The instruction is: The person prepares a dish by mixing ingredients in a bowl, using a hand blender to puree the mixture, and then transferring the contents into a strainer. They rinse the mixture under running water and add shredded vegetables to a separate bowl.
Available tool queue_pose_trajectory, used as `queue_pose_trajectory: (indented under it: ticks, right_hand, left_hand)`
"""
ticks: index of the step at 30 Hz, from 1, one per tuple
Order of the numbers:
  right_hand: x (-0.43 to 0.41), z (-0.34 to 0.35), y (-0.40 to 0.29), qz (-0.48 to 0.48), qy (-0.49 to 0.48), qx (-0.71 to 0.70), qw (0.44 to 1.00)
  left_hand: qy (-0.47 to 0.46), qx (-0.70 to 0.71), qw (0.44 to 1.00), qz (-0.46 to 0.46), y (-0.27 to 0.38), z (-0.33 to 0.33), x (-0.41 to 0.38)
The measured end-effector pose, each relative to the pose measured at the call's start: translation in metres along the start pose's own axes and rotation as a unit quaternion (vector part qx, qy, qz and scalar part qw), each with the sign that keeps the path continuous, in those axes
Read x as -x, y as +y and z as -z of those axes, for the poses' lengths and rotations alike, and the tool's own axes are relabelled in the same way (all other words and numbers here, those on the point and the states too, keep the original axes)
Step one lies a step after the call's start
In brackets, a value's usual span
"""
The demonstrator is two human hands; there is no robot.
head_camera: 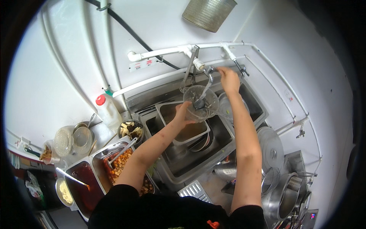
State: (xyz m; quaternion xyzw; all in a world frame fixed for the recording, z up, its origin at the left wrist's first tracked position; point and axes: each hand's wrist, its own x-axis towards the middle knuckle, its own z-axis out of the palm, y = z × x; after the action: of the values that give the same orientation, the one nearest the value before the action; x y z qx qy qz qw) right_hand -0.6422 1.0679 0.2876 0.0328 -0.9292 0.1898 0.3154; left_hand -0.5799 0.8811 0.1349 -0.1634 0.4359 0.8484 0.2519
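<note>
My left hand (183,116) grips the side of a clear plastic container (204,98) above the stainless steel sink (197,160). Water runs from a metal faucet (210,76) into the container, which has a dark round patch at its bottom. The fingers of my right hand (228,80) close on the faucet's handle (212,69). Below the container, a rectangular steel pan (194,136) with cloudy liquid stands in the sink, partly over a round dish (201,144).
At the left stand a milky plastic jug (108,113) with a red cap, a bowl of cut food (131,130) and steel pans of red sauce (85,183) and diced food (123,160). A grater (195,191) lies near my body. Large metal pots (278,200) stand at the right.
</note>
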Motion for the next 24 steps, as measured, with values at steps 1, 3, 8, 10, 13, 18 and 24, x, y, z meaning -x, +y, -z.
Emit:
queue_pose_trajectory:
  ticks: [1,3,8,10,13,18,24]
  right_hand:
    - [-0.003,-0.002,0.001,-0.004,0.004,0.002,1.000]
    - [-0.006,-0.005,0.001,-0.008,0.009,0.001,1.000]
    - [-0.007,-0.012,0.002,-0.015,0.007,-0.011,1.000]
    - [-0.007,-0.012,-0.002,-0.041,-0.007,-0.022,0.999]
    - [-0.003,-0.011,-0.008,-0.075,-0.022,-0.037,0.996]
    - [0.005,-0.010,-0.016,-0.046,0.002,-0.054,0.997]
    - [0.026,-0.003,-0.016,-0.058,0.002,-0.052,0.997]
  left_hand:
    - [-0.006,-0.006,1.000,-0.002,-0.001,-0.002,-0.001]
    - [-0.010,-0.005,1.000,-0.002,-0.003,-0.002,-0.010]
    - [-0.006,-0.002,1.000,-0.014,-0.009,0.001,-0.026]
    - [0.021,-0.022,0.998,-0.050,-0.015,0.005,-0.034]
    - [0.019,-0.048,0.992,-0.115,-0.018,0.005,-0.045]
    - [0.119,-0.094,0.952,-0.266,-0.023,0.003,-0.080]
    - [0.142,-0.010,0.952,-0.270,-0.025,-0.018,-0.062]
